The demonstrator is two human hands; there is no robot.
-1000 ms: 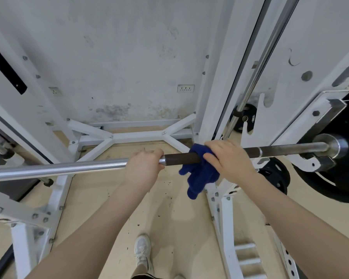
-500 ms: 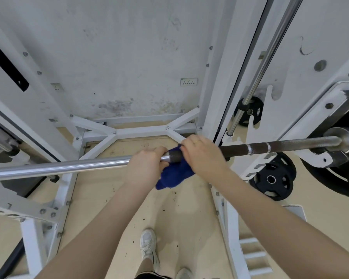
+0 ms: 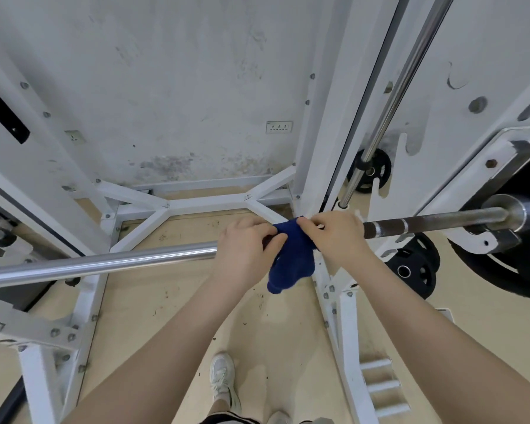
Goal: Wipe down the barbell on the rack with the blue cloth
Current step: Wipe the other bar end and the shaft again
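Note:
The barbell [image 3: 104,264] lies across the white rack, shiny on the left, dark and worn on the right [image 3: 435,223]. A blue cloth [image 3: 291,258] is draped over the bar at the middle, its loose end hanging below. My right hand [image 3: 337,237] presses the cloth around the bar from the right side. My left hand [image 3: 245,249] grips the bar just left of the cloth, and its fingertips touch the cloth's edge. The bar under both hands is hidden.
White rack uprights [image 3: 315,123] stand behind and to both sides. A large black plate [image 3: 502,270] is loaded on the bar's right end, with smaller plates [image 3: 413,270] stored low. A chrome guide rod [image 3: 392,99] slants upward. My shoe [image 3: 222,377] is on the beige floor.
My right hand slid the cloth leftward along the bar until it met my left hand, and now both hands touch the cloth. The left hand stayed on the bar.

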